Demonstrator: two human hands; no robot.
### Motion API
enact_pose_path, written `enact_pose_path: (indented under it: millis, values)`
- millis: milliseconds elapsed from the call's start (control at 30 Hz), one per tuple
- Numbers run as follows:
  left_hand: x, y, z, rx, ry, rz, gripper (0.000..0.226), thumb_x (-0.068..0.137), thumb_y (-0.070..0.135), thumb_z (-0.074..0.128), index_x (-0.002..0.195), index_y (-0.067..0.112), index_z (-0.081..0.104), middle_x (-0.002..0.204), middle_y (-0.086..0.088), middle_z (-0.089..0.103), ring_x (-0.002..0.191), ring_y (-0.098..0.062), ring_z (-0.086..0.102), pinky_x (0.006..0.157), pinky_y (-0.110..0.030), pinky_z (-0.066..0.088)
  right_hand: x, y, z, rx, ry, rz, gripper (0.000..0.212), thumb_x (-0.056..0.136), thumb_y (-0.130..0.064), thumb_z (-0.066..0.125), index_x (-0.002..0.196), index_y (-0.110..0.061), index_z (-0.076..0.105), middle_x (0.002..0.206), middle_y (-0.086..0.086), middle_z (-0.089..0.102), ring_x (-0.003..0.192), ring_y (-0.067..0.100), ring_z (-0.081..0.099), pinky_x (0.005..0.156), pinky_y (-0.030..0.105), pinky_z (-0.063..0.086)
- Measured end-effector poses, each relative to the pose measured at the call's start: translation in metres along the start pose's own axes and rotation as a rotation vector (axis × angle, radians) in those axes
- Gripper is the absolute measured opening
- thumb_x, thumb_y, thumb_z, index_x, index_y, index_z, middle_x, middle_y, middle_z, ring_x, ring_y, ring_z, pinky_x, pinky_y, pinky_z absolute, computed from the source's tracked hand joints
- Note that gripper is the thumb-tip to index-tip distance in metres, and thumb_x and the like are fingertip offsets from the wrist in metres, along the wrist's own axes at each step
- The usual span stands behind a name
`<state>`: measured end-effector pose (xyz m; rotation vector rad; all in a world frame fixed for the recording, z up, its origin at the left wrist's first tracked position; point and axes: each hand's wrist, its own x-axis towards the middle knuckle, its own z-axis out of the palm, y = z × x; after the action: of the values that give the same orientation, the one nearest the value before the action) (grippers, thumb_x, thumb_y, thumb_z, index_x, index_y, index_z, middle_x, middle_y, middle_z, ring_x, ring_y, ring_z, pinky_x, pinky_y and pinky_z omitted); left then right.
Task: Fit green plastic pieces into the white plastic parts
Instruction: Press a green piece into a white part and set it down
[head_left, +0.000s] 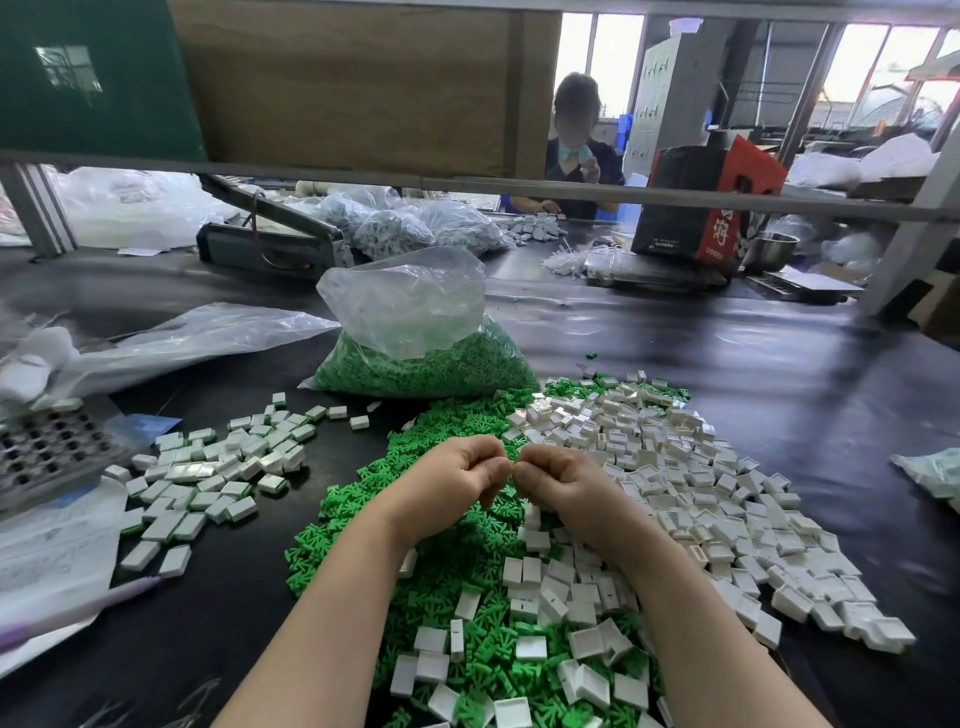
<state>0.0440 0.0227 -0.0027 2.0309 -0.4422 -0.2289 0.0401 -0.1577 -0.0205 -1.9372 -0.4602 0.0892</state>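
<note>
Hands meet fingertip to fingertip above the green plastic pieces (395, 519) heaped on the dark worktop (779, 364). Left hand (447, 483) and right hand (561, 486) both have curled fingers; whatever the grip pinches is hidden, cannot tell. White plastic parts (701, 493) pile to the right. Assembled units (208, 478) lie left. Bag of green pieces (415, 353) stands behind.

Part btwn hands (511, 470) hidden by fingers.

Green pieces (363, 519), white parts (727, 499), black table (779, 364), red-and-black box (711, 208).
</note>
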Motion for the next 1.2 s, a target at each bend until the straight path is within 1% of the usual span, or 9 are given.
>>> enact_pose_path:
  millis: [200,300,433,567,667,767,933,1067,1200]
  values:
    - [0.002,0.000,-0.009,0.020,0.107,0.065,0.007,0.092,0.027,0.068,0.093,0.023,0.074,0.066,0.014,0.064,0.063,-0.001,0.052,0.061,-0.017,0.045,0.000,-0.004,0.003,0.039,0.015,-0.034,0.026,0.096,-0.026,0.059,0.082,-0.004,0.060,0.064,0.003,0.043,0.059,0.017,0.036,0.055,0.032,0.031]
    - [0.002,0.001,-0.009,-0.072,0.127,0.080,0.009,0.090,0.020,0.070,0.097,0.017,0.075,0.076,0.005,0.072,0.070,-0.003,0.060,0.067,-0.018,0.049,0.000,-0.007,0.001,0.081,0.062,-0.048,0.024,0.097,-0.022,0.057,0.082,-0.004,0.062,0.058,-0.006,0.046,0.054,0.009,0.038,0.050,0.019,0.033]
    - [0.003,0.003,-0.005,-0.099,0.147,0.088,0.006,0.090,0.012,0.069,0.094,0.012,0.074,0.080,-0.001,0.075,0.074,-0.008,0.069,0.069,-0.018,0.052,-0.001,-0.010,0.000,0.197,0.100,-0.027,0.027,0.100,-0.024,0.052,0.077,-0.010,0.060,0.057,-0.007,0.046,0.053,0.008,0.037,0.052,0.020,0.032]
    - [0.003,0.007,0.000,-0.121,0.202,0.098,0.007,0.087,0.012,0.072,0.093,0.015,0.075,0.082,0.003,0.076,0.082,-0.011,0.072,0.076,-0.019,0.056,-0.003,-0.014,0.000,0.336,0.110,0.071,0.047,0.093,-0.052,0.043,0.073,-0.012,0.059,0.055,-0.004,0.049,0.049,0.009,0.040,0.049,0.018,0.035]
    - [0.004,0.011,0.004,-0.118,0.264,0.118,0.009,0.084,0.012,0.076,0.091,0.017,0.077,0.075,0.015,0.071,0.075,0.004,0.067,0.070,-0.011,0.050,-0.001,-0.013,0.002,0.307,0.069,0.140,0.066,0.091,-0.066,0.028,0.071,-0.014,0.063,0.057,-0.002,0.051,0.049,0.010,0.042,0.049,0.018,0.035]
    - [0.006,0.014,0.008,-0.116,0.327,0.135,0.014,0.083,0.009,0.076,0.097,0.008,0.078,0.074,0.012,0.064,0.068,0.004,0.063,0.065,-0.009,0.047,0.001,-0.011,0.005,0.311,0.034,0.182,0.073,0.089,-0.073,0.025,0.073,-0.016,0.068,0.058,-0.001,0.053,0.051,0.011,0.042,0.050,0.023,0.034]
    - [0.007,0.017,0.015,-0.146,0.364,0.144,0.014,0.083,0.008,0.075,0.096,0.006,0.078,0.079,0.001,0.063,0.071,-0.003,0.061,0.068,-0.014,0.049,0.003,-0.010,0.006,0.560,0.004,0.216,0.054,0.088,-0.065,0.044,0.074,-0.019,0.067,0.063,0.000,0.052,0.054,0.010,0.040,0.050,0.022,0.030]
    - [0.007,0.018,0.017,-0.201,0.368,0.148,0.013,0.083,0.007,0.075,0.096,0.008,0.078,0.084,-0.004,0.065,0.076,-0.007,0.063,0.075,-0.020,0.054,0.003,-0.010,0.005,0.795,-0.005,0.215,0.040,0.091,-0.052,0.053,0.079,-0.018,0.070,0.071,-0.001,0.056,0.058,0.008,0.045,0.051,0.016,0.039]
    - [0.007,0.018,0.018,-0.217,0.365,0.151,0.014,0.084,0.005,0.073,0.097,0.006,0.077,0.087,-0.007,0.066,0.078,-0.010,0.064,0.076,-0.020,0.054,0.002,-0.011,0.006,0.858,-0.001,0.221,0.030,0.088,-0.042,0.057,0.083,-0.014,0.065,0.071,-0.001,0.056,0.057,0.007,0.047,0.050,0.015,0.039]
